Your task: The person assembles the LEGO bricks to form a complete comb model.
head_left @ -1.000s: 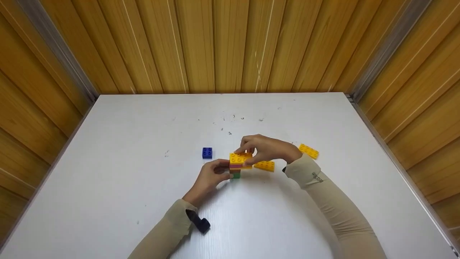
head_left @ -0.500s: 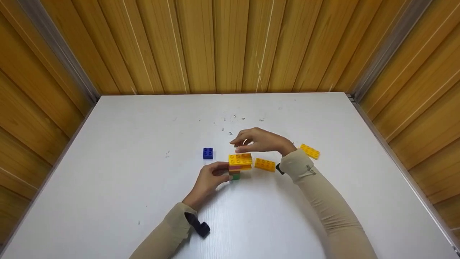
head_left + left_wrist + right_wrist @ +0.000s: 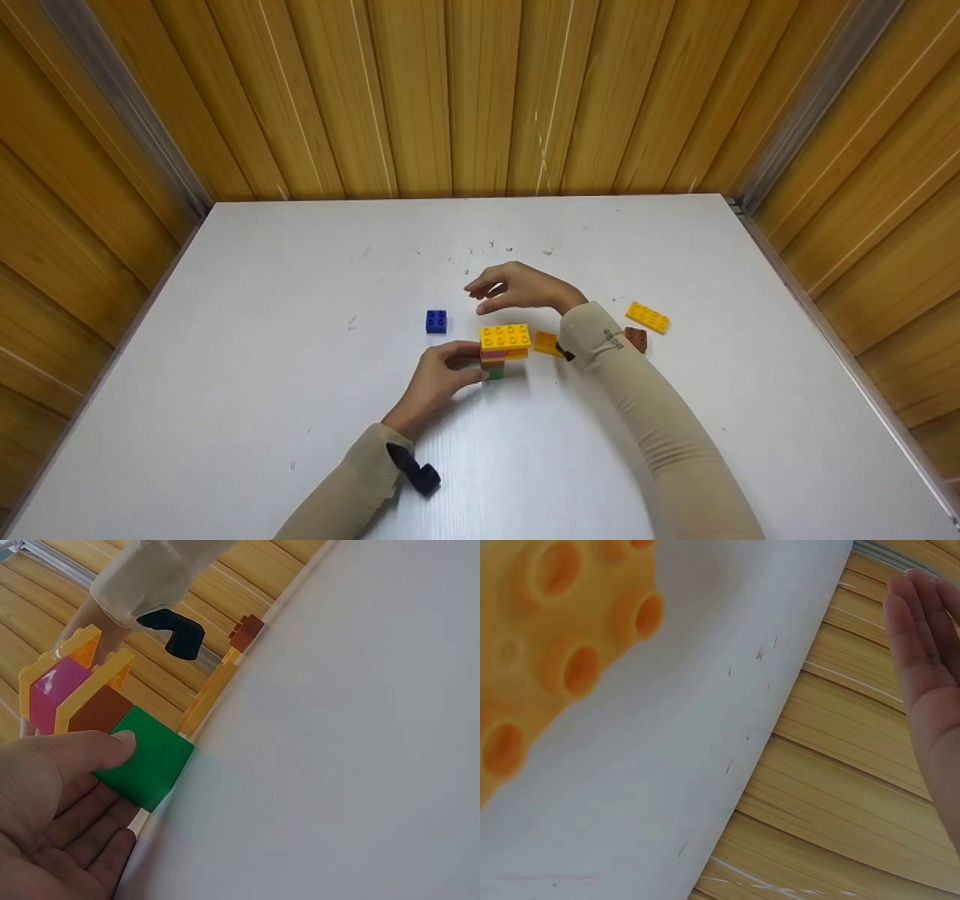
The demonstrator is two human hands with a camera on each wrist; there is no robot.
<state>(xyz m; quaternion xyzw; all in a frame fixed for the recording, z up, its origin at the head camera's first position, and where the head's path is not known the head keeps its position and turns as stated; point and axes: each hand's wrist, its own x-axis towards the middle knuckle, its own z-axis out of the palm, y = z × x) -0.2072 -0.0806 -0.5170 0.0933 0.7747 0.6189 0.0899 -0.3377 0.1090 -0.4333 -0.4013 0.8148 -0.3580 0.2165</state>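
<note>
A stack of toy bricks stands on the white table, its yellow top plate (image 3: 505, 337) showing two rows of studs. Below the top, the left wrist view shows a magenta brick (image 3: 54, 694), a second yellow plate, a brown brick (image 3: 97, 711) and a green brick (image 3: 146, 757) at the base. My left hand (image 3: 435, 381) grips the stack low down, thumb on the green brick and fingers behind. My right hand (image 3: 521, 286) hovers behind the stack, fingers extended and holding nothing. To its lower left lies a blue brick (image 3: 436, 322).
A yellow plate (image 3: 546, 343) lies right of the stack, partly covered by the right cuff. Farther right are another yellow plate (image 3: 648, 317) and a brown brick (image 3: 637, 340). Wood-patterned panels (image 3: 480, 97) enclose the table (image 3: 300, 300) at the back and sides.
My right hand has let go of the yellow top plate and moved back and left, toward the blue brick. The brown brick at the right has come into sight. My left hand keeps its grip.
</note>
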